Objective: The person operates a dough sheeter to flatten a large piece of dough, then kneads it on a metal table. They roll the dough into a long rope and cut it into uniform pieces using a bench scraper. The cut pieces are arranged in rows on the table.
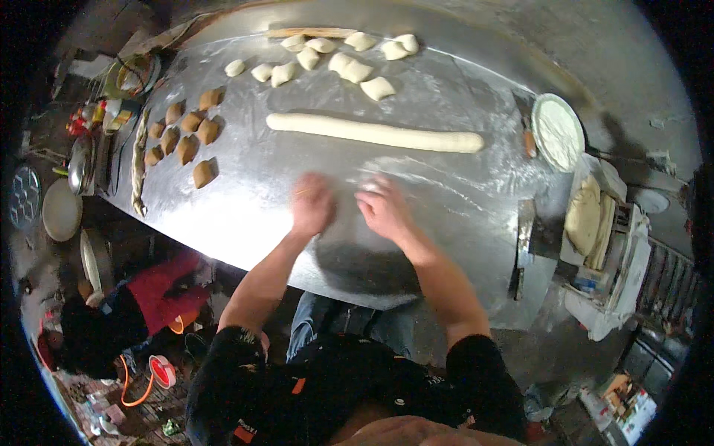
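On the metal table, my left hand point(312, 202) is drawn together near the middle, its fingers smeared by motion. Close beside it, my right hand point(384, 208) has curled fingers over the floured surface; a whitish patch shows at its fingertips, too blurred to name. The hands are apart. Just beyond them lies a long roll of pale dough point(372, 132), touched by neither hand. Several cut pieces of white dough point(349, 67) are scattered farther back. Over to the left sit several brown dough pieces point(186, 149).
A bowl of white flour point(558, 132) stands at the right end. A knife point(523, 245) lies on the right edge. A wooden stick point(311, 33) rests along the back. Beyond the right edge is a container of pale dough point(586, 215). Another person point(111, 327) is at lower left.
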Tool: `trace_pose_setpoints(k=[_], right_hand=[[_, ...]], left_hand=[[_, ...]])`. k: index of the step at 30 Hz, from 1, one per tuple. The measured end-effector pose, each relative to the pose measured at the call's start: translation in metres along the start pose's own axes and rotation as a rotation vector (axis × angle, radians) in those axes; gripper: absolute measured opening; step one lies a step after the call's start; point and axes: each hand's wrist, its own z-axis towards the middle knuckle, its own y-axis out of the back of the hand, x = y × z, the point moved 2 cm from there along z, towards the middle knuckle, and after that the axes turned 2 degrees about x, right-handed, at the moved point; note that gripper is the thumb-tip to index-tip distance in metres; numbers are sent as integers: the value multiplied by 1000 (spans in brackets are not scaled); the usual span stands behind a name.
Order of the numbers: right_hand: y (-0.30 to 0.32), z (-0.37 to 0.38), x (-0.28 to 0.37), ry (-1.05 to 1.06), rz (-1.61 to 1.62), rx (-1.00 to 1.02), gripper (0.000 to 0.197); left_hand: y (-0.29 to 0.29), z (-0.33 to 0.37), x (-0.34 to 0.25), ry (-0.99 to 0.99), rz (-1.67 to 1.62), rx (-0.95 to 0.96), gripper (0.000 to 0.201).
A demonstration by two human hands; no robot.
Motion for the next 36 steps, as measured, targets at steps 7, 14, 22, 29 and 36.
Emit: trace_pose_setpoints(k=[7,14,22,29,36], right_hand=[[71,123,-83,-446,-598,-77,33],[4,-82,18,-217,-714,-177,50],[-112,44,165,-69,-181,151,58],[-25,-100,109,-282,-672,-27,53],[-39,14,68,-585,-620,-71,48]], left_hand=[[30,166,-1,-108,340,-116,48],[54,-39,20,-74,237,320,67],[107,-122,56,-82,265,375,70],[121,-153,2,38,-6,292,62],[27,20,-29,205,294,188,59]])
